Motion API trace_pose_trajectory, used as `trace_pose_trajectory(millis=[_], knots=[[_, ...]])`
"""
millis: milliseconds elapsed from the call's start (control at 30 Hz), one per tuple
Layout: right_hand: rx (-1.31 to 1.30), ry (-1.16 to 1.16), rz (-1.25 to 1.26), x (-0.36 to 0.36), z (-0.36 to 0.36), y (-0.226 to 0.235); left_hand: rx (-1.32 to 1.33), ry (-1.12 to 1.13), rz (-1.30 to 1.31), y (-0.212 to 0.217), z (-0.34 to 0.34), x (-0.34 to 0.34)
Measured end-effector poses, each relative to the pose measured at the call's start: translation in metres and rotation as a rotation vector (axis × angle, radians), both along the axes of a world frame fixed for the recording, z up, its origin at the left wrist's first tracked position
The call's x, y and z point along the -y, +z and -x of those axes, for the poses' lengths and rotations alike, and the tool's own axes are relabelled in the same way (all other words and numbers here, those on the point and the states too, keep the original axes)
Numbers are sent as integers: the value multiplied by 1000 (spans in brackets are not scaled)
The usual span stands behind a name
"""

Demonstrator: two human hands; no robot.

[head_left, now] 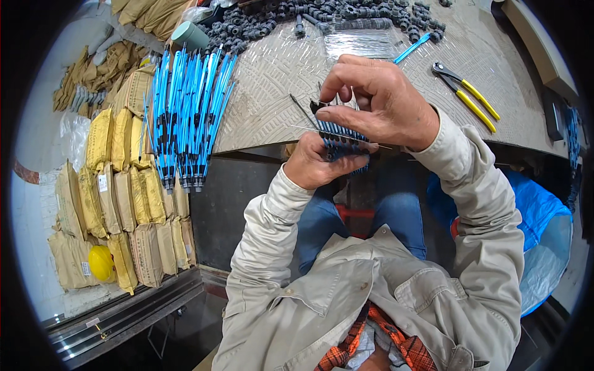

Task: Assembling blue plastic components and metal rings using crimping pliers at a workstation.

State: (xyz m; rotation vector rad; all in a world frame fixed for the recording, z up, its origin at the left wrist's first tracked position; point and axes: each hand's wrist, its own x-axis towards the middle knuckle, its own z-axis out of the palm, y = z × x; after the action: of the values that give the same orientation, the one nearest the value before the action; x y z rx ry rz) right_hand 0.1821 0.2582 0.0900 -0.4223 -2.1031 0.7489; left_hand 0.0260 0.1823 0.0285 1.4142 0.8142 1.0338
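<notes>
My left hand [317, 162] is wrapped round a bundle of thin blue ribs with black joints [338, 137], held upright just off the table's front edge. A thin metal wire [303, 127] lies crosswise over the bundle, under my left thumb and fingers. Over the top of the bundle, my right hand [380, 102] has its fingers curled, thumb and forefinger closing on a small black piece [317, 107]. Part of the bundle is hidden behind my hands. A dark thin rod [301, 109] sticks out to its left.
Many blue ribbed frames [185, 111] hang over the table's left edge. Beyond lie straight metal wires [359, 44], a heap of dark grey plastic fittings [266, 25] and a blue strip [413, 47]. Yellow-handled pincers [467, 96] lie right; stacked paper packets [120, 198] stand left.
</notes>
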Motion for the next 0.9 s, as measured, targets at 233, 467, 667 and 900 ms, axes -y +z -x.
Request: trace_pose_trajectory(millis=[233,467,667,900], knots=[[41,89,68,0,-6,7,14,3,-8,3,0,1],[-8,-74,64,10,-1,-6,20,40,68,12,3,6],[3,-35,65,12,-3,1,-127,0,-11,5,8,3],[-1,-2,-23,3,4,0,-21,-57,-43,-6,6,1]])
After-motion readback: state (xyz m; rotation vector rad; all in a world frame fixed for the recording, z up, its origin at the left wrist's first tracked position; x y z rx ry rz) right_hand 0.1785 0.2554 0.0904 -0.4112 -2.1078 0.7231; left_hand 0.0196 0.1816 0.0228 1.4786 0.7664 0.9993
